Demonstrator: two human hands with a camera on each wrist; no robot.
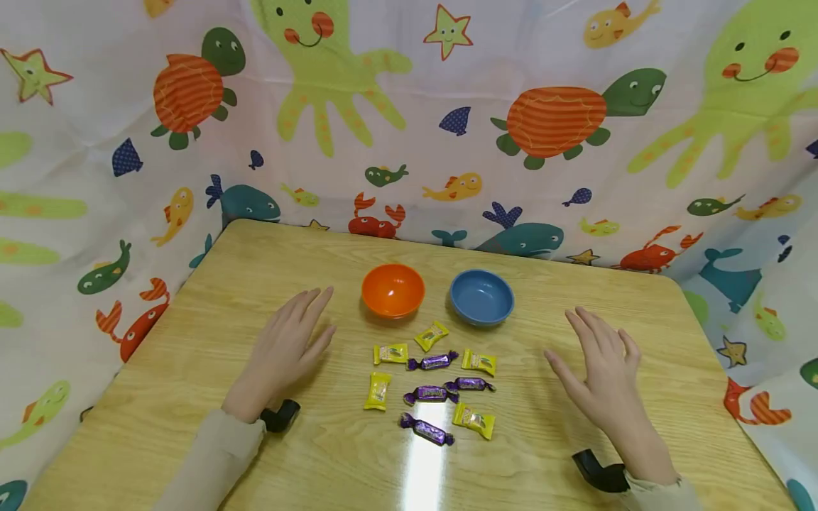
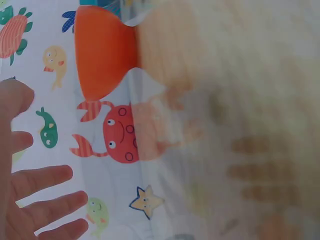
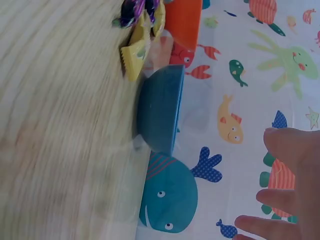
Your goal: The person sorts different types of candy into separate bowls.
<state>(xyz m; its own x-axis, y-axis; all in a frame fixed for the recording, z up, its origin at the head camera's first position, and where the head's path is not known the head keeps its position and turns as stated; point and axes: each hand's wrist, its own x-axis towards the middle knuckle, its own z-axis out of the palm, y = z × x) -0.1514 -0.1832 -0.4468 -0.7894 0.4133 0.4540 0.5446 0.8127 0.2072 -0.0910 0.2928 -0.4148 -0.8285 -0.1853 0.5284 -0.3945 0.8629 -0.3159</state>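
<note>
My left hand [image 1: 285, 349] is held over the table to the left of the orange bowl [image 1: 393, 291], fingers extended and holding nothing. On the other side my right hand [image 1: 603, 372] is also spread and holds nothing; the blue bowl [image 1: 482, 297] is the nearest bowl to it. In front of the bowls lie several yellow-wrapped candies [image 1: 378, 391] and several purple twist-wrapped candies [image 1: 427, 430], mixed in a loose group. The right wrist view shows the blue bowl [image 3: 161, 109] from the side with a yellow candy [image 3: 136, 52] beside it. Both bowls look empty from above.
The wooden table [image 1: 307, 454] ends at a curtain [image 1: 396, 128] printed with sea animals, which hangs behind it and at both sides. A black wrist strap [image 1: 280, 416] is on the left wrist and another [image 1: 601, 474] on the right. Light glares off the front middle of the table.
</note>
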